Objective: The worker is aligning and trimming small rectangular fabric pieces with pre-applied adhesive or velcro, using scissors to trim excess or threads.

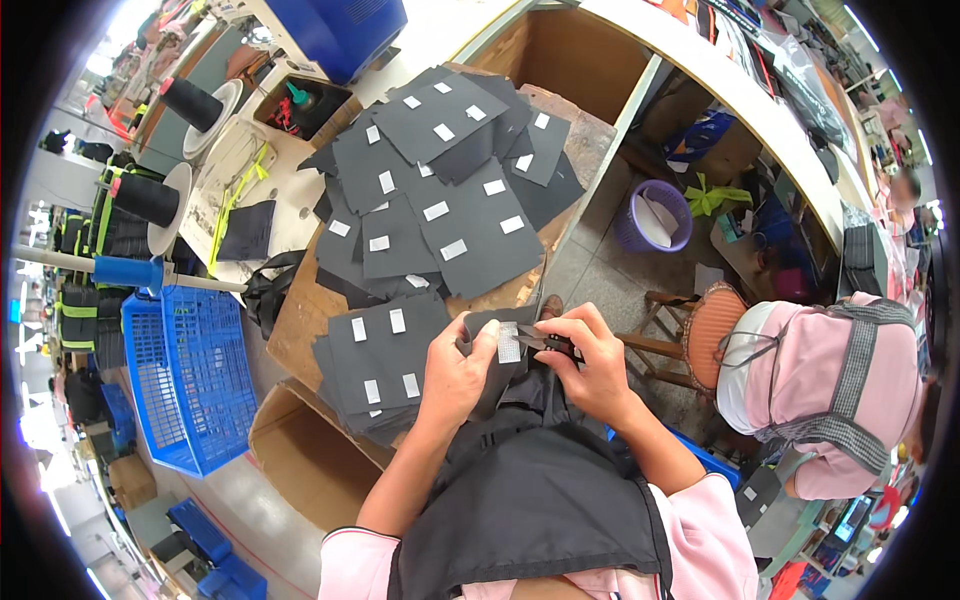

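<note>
My left hand (457, 368) grips a dark grey fabric piece (492, 384) between thumb and fingers, just above my lap. A white rectangular patch (509, 346) shows on that piece beside my left thumb. In my right hand (594, 368) is a pair of small dark thread snips (550, 342), whose tips reach the patch's edge. Whether the blades are apart is too small to tell. Ahead, a loose pile of similar grey pieces (415, 232) with white patches covers the wooden board. Nearer, left of my left hand, lies a neater stack (388, 346) of them.
A blue plastic basket (200, 400) and an open cardboard box (300, 450) stand at the left. Black thread cones (190, 104) and a tool tray (305, 108) are at the far left. At right are a purple bin (655, 215), a stool (712, 322) and a person in pink (830, 385).
</note>
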Demonstrator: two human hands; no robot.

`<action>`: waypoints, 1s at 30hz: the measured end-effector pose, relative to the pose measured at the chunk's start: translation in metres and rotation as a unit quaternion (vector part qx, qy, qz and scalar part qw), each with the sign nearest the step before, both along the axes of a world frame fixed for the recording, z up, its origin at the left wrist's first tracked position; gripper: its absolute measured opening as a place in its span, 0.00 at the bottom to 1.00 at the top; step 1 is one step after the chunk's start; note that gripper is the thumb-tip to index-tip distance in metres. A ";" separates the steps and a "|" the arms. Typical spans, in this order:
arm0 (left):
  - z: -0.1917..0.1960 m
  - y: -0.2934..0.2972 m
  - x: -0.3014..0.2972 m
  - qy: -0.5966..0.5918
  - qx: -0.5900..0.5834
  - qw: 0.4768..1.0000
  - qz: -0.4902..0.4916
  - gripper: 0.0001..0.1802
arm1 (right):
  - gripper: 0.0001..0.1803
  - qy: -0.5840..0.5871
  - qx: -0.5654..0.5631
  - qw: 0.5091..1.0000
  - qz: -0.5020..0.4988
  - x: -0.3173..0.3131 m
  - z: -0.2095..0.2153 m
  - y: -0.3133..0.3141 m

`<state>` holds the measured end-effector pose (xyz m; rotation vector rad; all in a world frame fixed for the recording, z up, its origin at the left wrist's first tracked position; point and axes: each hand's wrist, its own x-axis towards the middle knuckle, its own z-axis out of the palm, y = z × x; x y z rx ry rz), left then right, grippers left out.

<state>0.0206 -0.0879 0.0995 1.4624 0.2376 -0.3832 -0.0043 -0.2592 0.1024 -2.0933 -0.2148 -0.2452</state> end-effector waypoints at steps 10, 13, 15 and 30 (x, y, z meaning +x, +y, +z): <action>-0.001 0.006 0.001 -0.039 0.072 0.995 -0.053 0.10 | 0.17 -0.133 -0.115 0.984 0.019 0.005 -0.005 -0.002; 0.002 0.004 0.001 -0.022 0.050 0.998 -0.032 0.10 | 0.17 -0.137 -0.128 0.982 0.002 -0.001 -0.003 0.001; 0.007 0.005 0.002 -0.018 0.040 0.998 -0.036 0.10 | 0.17 -0.148 -0.082 0.985 -0.043 -0.007 -0.001 0.005; -0.009 0.024 0.000 -0.011 0.065 0.994 -0.088 0.11 | 0.12 0.175 0.015 0.963 0.203 0.034 -0.001 -0.025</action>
